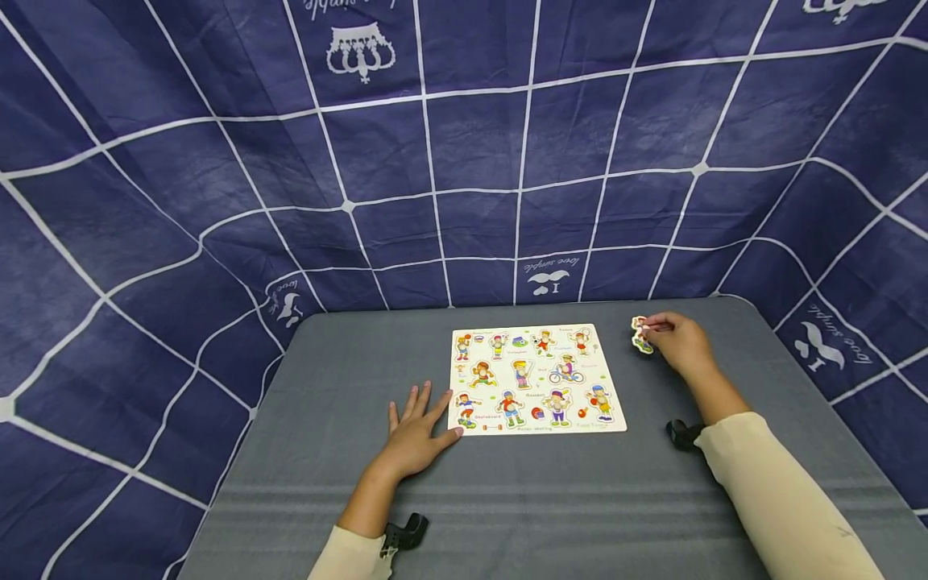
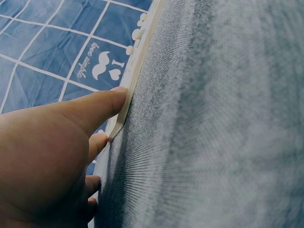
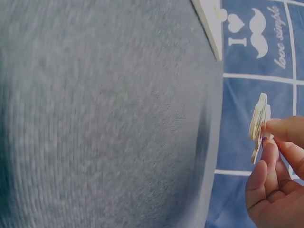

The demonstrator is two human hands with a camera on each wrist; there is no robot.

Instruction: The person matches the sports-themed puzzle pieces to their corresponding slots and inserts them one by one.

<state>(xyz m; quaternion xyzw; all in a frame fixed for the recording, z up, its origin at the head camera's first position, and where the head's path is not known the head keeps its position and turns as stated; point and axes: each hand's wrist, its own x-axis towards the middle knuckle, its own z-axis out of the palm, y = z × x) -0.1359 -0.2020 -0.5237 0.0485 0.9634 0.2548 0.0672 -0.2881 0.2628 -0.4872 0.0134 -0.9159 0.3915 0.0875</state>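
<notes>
A white puzzle board [image 1: 507, 354] lies flat on the grey table, with colourful cartoon sports figures across it. My left hand [image 1: 415, 439] spreads its fingers at the board's near left corner; the thumb [image 2: 111, 100] touches the board's edge. To the right of the board, my right hand [image 1: 680, 345] pinches a small wooden puzzle piece [image 1: 640, 338] between thumb and fingers. Seen edge-on in the right wrist view, the puzzle piece [image 3: 258, 118] stands upright in the grip. It may be more than one piece; I cannot tell.
The grey cloth-covered table [image 1: 348, 362] surrounds the board. A dark blue curtain [image 1: 478, 161] with white grid lines stands along its back and sides. Black wrist devices sit on both arms, by the beige sleeves [image 1: 776, 483].
</notes>
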